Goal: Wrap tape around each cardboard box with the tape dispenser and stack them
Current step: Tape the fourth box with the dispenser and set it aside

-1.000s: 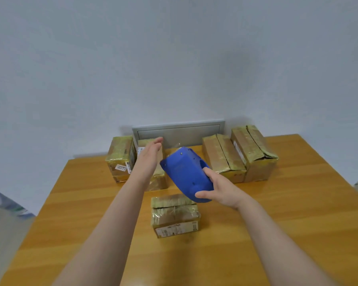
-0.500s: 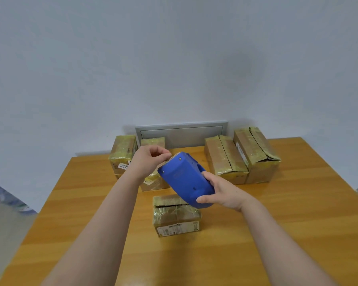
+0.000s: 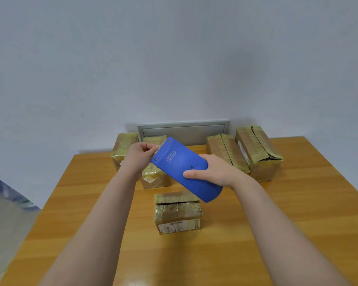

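Observation:
My right hand (image 3: 215,172) grips a blue tape dispenser (image 3: 184,168) held tilted in the air above the table. At its toothed upper end my left hand (image 3: 142,154) pinches with curled fingers; the tape itself is too thin to make out. Below the dispenser a small taped cardboard box (image 3: 177,212) with a white label lies on the wooden table (image 3: 277,223). Two more taped boxes sit at the back left: one (image 3: 123,147) near the wall, another (image 3: 153,177) partly behind my left wrist. Two larger boxes stand at the back right, an inner one (image 3: 225,153) and an outer one (image 3: 256,151).
A grey metal panel (image 3: 184,131) is set in the wall behind the table. The table's left edge drops to a floor with a blue-and-white object (image 3: 10,195).
My left hand came off the back-left box and closed at the dispenser's toothed end. My right hand raised the dispenser and turned it so its labelled side faces me.

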